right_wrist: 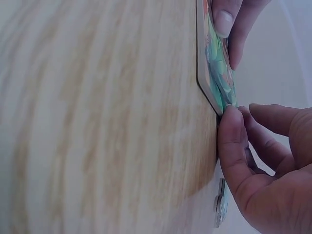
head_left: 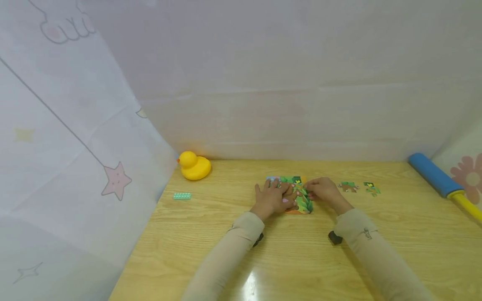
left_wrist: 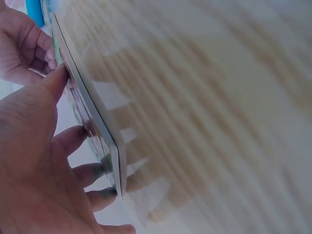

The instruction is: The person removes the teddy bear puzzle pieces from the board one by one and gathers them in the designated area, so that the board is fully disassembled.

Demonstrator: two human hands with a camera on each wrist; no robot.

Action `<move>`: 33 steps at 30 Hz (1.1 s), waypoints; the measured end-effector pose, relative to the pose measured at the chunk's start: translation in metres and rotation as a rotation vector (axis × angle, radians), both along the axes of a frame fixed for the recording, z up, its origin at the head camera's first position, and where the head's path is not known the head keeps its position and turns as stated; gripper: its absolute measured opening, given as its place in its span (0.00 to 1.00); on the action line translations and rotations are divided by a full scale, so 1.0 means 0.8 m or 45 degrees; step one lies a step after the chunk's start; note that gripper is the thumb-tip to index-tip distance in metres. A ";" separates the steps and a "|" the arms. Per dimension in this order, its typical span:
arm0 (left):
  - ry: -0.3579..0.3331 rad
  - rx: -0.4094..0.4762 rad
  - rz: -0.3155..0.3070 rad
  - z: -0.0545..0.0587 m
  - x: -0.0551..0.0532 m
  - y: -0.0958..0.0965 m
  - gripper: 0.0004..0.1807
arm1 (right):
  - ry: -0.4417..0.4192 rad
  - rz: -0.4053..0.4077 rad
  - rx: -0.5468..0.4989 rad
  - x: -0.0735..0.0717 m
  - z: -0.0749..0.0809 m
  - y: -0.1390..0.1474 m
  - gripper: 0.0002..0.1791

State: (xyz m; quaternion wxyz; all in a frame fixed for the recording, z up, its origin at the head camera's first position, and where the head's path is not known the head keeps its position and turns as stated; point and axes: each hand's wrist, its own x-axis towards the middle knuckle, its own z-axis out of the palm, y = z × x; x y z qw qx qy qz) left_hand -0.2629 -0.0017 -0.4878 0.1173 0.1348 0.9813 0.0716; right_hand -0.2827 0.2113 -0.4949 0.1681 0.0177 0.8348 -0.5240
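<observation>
A colourful jigsaw puzzle with a brown animal and green leaves lies in a thin flat tray on the wooden table. My left hand rests on its left and middle part, fingers spread and fingertips pressing the picture. My right hand is at the puzzle's right edge, with curled fingers. In the right wrist view its thumb and another fingertip meet right at the tray's edge; I cannot tell whether a piece is between them. Loose puzzle pieces, one brown and green and others green and yellow, lie right of that hand.
A yellow rubber duck stands at the back left, with a small green studded strip in front of it. A blue cylinder with a yellow handle lies at the far right. Pale fabric walls border the table.
</observation>
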 end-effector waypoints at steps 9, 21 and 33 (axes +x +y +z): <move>-0.010 -0.014 0.004 0.003 0.001 0.002 0.39 | 0.025 0.002 -0.001 0.005 0.003 -0.002 0.20; -0.003 -0.042 0.012 0.004 0.002 0.003 0.39 | 0.061 0.008 -0.016 0.010 0.005 -0.005 0.18; -0.013 -0.029 0.006 0.008 0.001 0.003 0.40 | -0.007 -0.013 -0.061 0.002 0.002 -0.001 0.20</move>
